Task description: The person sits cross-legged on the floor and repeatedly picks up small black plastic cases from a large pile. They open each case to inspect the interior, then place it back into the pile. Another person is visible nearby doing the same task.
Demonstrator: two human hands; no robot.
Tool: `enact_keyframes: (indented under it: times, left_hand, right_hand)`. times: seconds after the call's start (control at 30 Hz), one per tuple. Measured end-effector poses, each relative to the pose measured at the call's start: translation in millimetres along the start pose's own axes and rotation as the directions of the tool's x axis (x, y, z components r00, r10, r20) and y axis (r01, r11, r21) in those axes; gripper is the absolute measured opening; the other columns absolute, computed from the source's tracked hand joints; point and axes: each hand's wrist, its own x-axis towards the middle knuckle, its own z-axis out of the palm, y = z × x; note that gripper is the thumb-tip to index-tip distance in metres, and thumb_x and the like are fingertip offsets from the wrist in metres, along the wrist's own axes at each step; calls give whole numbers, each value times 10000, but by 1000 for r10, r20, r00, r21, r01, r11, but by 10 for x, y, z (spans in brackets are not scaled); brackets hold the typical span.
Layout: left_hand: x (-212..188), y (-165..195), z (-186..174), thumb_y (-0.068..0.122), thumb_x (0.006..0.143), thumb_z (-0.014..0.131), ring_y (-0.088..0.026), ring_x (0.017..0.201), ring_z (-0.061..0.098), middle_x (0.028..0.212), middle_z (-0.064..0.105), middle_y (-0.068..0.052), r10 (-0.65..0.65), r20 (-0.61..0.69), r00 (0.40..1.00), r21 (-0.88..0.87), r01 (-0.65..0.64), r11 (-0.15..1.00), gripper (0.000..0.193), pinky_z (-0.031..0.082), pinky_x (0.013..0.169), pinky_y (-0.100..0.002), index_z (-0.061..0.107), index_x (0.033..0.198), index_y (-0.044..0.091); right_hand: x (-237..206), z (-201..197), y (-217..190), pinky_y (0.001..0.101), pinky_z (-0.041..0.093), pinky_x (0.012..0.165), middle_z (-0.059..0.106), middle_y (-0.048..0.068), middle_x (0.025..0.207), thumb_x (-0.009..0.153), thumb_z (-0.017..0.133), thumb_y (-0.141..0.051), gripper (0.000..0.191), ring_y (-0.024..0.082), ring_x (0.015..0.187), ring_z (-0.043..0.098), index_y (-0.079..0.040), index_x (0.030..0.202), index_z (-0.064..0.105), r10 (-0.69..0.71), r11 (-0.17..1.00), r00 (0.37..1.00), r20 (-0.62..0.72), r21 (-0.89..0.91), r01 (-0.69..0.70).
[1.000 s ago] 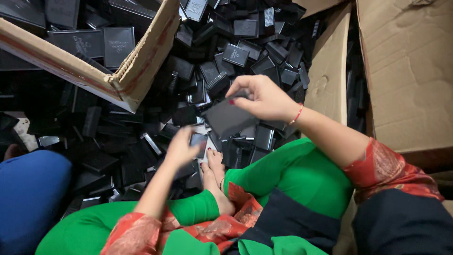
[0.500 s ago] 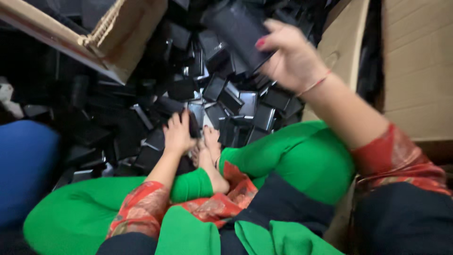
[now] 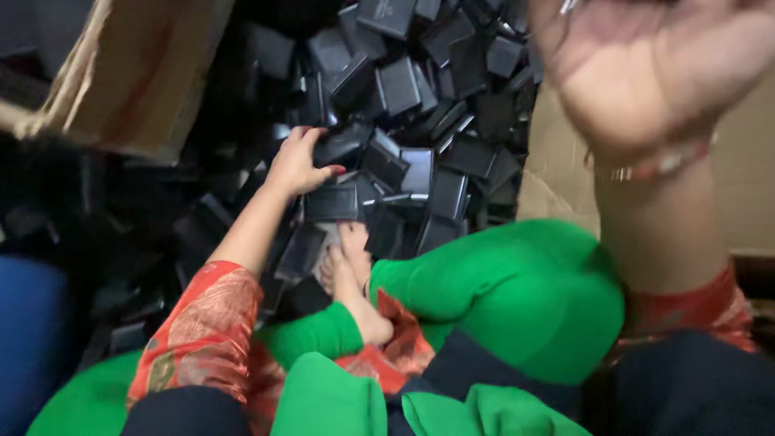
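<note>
A heap of small flat black boxes covers the floor in front of me. My left hand reaches into the heap, its fingers curled over the edge of one black box. More boxes lie just past my thumb. My right hand is raised close to the camera and blurred. Its palm faces me with nothing in it, and the fingertips are cut off by the top edge. A bangle circles that wrist.
A tilted cardboard carton hangs over the heap at upper left. Cardboard walls stand at the right. My green-clad knee and bare foot lie against the boxes. A blue object sits at lower left.
My right hand has swung up toward the camera, and the black box it held is gone from it. My left hand has moved forward onto another box in the heap.
</note>
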Motion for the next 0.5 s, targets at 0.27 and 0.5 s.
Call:
enact_keyframes:
  times: [0.27,0.5]
  left_hand:
    - [1286,501,167,395,743,894,-432,1257,509,1463,438,-228,75,-341,937,210,-2,978,966,432,987,-583,380,1520,139]
    - [1260,545,507,51,937,586,-418,943,703,1199,613,-219,-15,-30,999,385,25,923,765,578,811,-514,310,1630,222]
  right_hand:
    - [467,-170,160,540,507,984,614,230,1386,1102,331,-555,698,400,1260,596,11,1464,522,260,959,965,12,113,-260]
    - [632,-440,363,502,506,1055,541,188,1514,1153,340,-502,616,353,1251,617,-35,1527,486,346,937,923,169,-106,-332]
